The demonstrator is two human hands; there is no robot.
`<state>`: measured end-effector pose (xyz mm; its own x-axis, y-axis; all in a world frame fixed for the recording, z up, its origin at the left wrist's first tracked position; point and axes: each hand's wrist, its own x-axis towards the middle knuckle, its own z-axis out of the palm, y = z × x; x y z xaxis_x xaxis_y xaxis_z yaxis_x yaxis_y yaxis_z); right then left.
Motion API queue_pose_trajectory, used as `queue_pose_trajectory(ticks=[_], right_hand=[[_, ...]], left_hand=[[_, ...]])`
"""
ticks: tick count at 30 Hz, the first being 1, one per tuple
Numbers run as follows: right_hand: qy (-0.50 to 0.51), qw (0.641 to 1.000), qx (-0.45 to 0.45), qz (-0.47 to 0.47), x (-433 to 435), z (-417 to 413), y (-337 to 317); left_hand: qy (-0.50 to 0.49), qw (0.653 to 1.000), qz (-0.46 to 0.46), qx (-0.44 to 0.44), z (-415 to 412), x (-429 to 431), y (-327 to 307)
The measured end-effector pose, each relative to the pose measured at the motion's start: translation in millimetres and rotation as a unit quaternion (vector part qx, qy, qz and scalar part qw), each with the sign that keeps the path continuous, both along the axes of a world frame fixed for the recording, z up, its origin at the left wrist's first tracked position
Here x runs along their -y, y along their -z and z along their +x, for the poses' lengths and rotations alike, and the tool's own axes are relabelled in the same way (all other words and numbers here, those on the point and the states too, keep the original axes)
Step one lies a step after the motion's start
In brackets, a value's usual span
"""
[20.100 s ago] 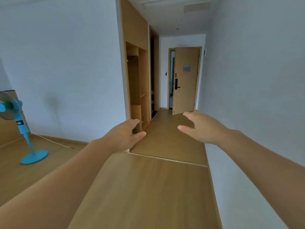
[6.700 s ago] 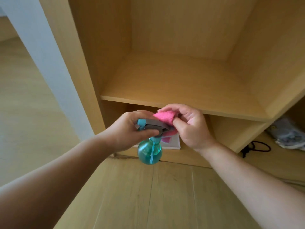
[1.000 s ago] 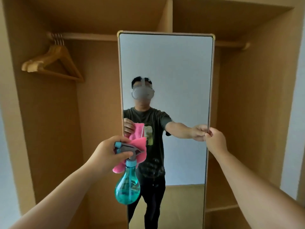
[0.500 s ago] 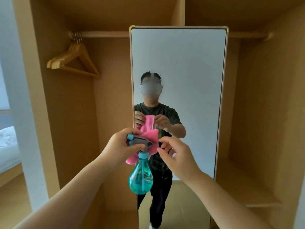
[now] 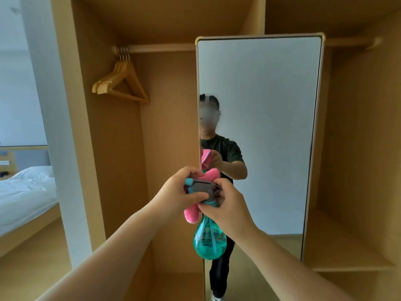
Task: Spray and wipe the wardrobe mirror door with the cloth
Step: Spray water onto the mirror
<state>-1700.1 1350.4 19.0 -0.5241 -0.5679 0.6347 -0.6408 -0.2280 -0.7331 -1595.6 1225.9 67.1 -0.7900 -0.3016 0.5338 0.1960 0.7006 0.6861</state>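
Change: right hand [image 5: 227, 210] has closed onto spray bottle [image 5: 209, 240] neck | mirror door [image 5: 260, 131] upright, just beyond | bottle hangs vertical below both grips | left hand [image 5: 178, 192] clasps sprayer head and pink cloth [image 5: 192, 215].

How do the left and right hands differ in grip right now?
The left hand grips the spray bottle's grey head with the pink cloth bunched behind its fingers; the right hand grips lower, at the bottle's neck, without the cloth. Both curl around the same bottle before the mirror door.
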Motion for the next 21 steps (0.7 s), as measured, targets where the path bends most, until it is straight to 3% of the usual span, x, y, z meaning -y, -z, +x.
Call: queue_pose_trajectory(ticks=[10, 15, 21], right_hand=[[-0.012, 0.996, 0.033, -0.085, 15.3, 18.9, -15.3], [0.010, 0.993, 0.035, -0.113, 15.8, 18.7, -19.1], [0.042, 0.986, 0.050, -0.152, 14.9, 11.9, -26.3]], left_hand=[[0.070, 0.997, -0.008, 0.042, 26.9, 51.1, -14.5], [-0.014, 0.999, -0.048, -0.005, 26.2, 71.9, -11.6], [-0.013, 0.998, -0.055, -0.042, 24.8, 70.9, -24.0]])
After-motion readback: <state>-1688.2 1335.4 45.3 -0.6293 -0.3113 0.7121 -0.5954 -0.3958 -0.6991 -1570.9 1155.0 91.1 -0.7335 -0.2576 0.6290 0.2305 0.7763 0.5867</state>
